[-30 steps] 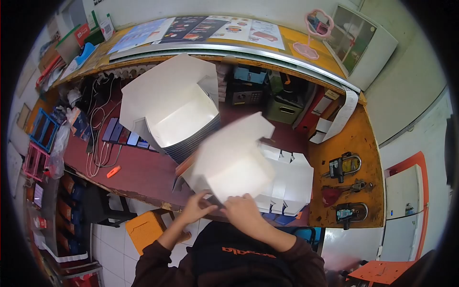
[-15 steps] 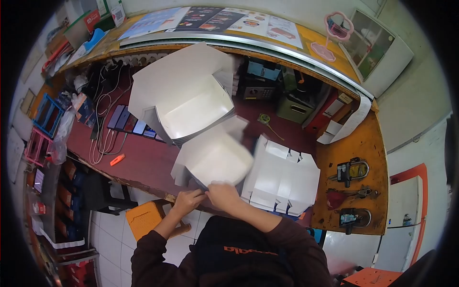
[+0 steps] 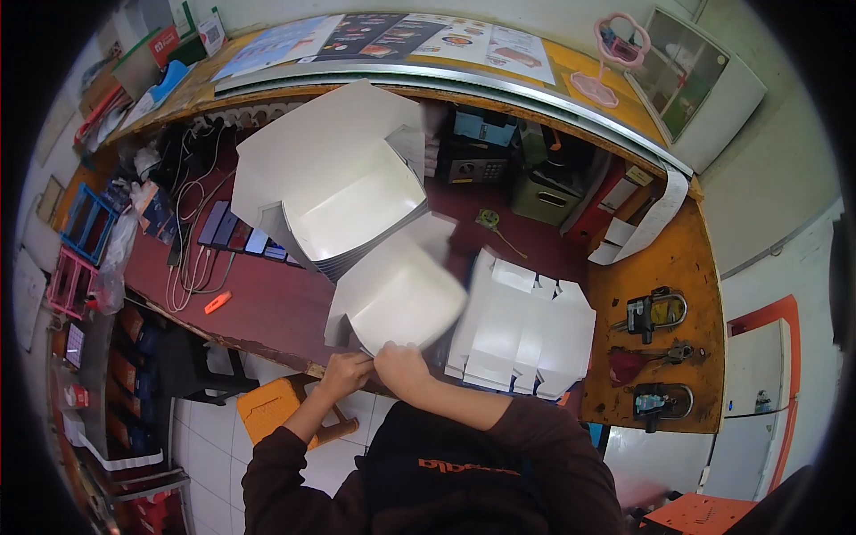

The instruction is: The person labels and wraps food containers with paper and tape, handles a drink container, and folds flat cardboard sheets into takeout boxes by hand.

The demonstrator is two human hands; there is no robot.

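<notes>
A white paper food box [image 3: 403, 299], partly folded with its walls raised, sits at the desk's front edge. My right hand [image 3: 404, 368] is closed on the near corner of this box, fingers curled over its edge. Just left of it, my left hand [image 3: 344, 374] pinches the same corner from outside; its fingertips are partly hidden. Behind the box stands a nested stack of formed white boxes [image 3: 357, 205] with large lids raised. To the right lies a pile of flat, unfolded box blanks [image 3: 526, 330].
Phones [image 3: 234, 230] and white cables [image 3: 183, 259] lie at the left, near an orange marker [image 3: 218, 302]. A tape measure [image 3: 489, 219], a safe [image 3: 479, 169] and a green metal box [image 3: 546, 198] are at the back. Padlocks [image 3: 655, 314] rest on the right counter; a yellow stool [image 3: 276, 410] stands below.
The view has shifted slightly. My left hand has moved in close against the box corner, and my right hand has shifted a little left along the edge.
</notes>
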